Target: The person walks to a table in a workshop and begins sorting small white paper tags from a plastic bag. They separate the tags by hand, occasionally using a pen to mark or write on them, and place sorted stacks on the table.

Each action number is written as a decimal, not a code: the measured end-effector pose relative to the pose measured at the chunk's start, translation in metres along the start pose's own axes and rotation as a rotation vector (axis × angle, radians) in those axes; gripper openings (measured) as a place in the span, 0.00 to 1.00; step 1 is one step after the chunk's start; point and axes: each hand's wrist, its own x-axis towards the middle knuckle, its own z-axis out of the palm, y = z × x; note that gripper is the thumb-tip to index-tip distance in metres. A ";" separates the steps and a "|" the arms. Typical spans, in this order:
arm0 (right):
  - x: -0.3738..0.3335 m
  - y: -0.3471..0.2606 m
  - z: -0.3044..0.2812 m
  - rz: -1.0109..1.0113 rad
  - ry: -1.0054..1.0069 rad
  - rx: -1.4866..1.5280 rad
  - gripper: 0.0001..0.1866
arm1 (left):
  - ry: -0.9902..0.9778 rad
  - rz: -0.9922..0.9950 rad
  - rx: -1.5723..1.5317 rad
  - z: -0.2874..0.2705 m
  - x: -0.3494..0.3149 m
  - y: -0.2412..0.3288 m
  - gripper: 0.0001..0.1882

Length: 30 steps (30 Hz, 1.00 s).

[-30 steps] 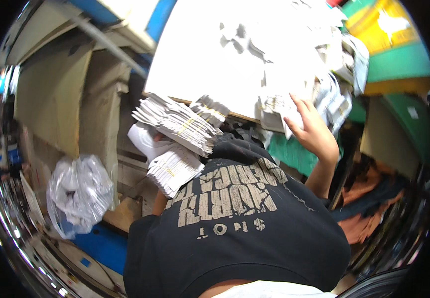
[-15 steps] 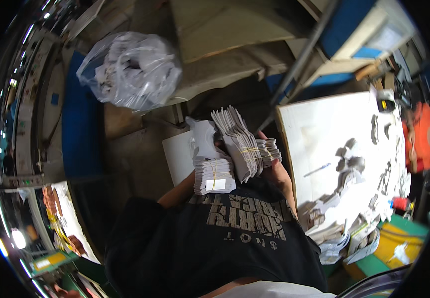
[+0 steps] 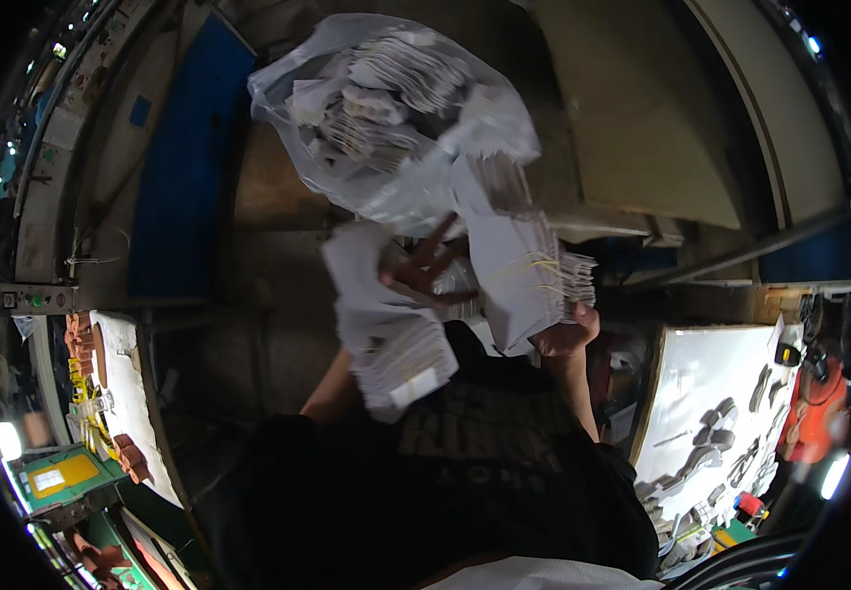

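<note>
My right hand (image 3: 573, 332) is closed around the lower end of a banded bundle of white flat pieces (image 3: 519, 270), whose far end reaches the plastic bag's near edge. A second banded bundle of white pieces (image 3: 404, 356) lies over my left wrist and forearm, which it partly hides. Beside it, my left hand (image 3: 430, 270) has its fingers spread apart, blurred and in shadow, just short of the bag. The clear plastic bag (image 3: 386, 202) sits beyond both hands, its mouth open, with stacks of similar pieces (image 3: 410, 74) inside.
At right stands a white-topped table (image 3: 705, 364) with scattered dark-edged pieces. A metal bar (image 3: 740, 261) crosses above it. Left are a blue panel (image 3: 184, 167) and another white work surface (image 3: 135, 393). A person in orange (image 3: 816, 408) is at far right.
The view has turned, and the bag now appears closer to my hands. Both bundles have moved apart, and my left hand's spread fingers have come into sight between them.
</note>
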 end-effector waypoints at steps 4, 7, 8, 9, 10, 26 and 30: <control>0.068 0.027 0.015 -0.022 -0.138 0.033 0.56 | 0.004 0.376 -0.029 -0.064 0.012 0.120 0.10; 0.103 0.035 0.087 -0.051 -0.112 -0.035 0.61 | 0.079 0.337 -0.094 -0.073 0.043 0.201 0.20; 0.112 0.038 0.112 -0.094 -0.011 -0.097 0.59 | 0.175 0.168 -0.165 -0.091 0.052 0.233 0.23; 0.120 0.039 0.139 -0.135 0.100 -0.175 0.56 | 0.264 -0.005 -0.245 -0.116 0.064 0.266 0.26; 0.127 0.047 0.168 -0.209 0.300 -0.298 0.49 | 0.413 -0.076 -0.183 -0.133 0.077 0.275 0.28; 0.130 0.074 0.113 -0.296 0.154 -0.380 0.62 | 0.794 -0.359 0.809 -0.211 0.183 0.347 0.21; 0.122 0.082 0.097 -0.344 0.241 -0.325 0.61 | 0.844 -0.375 1.028 -0.215 0.180 0.351 0.26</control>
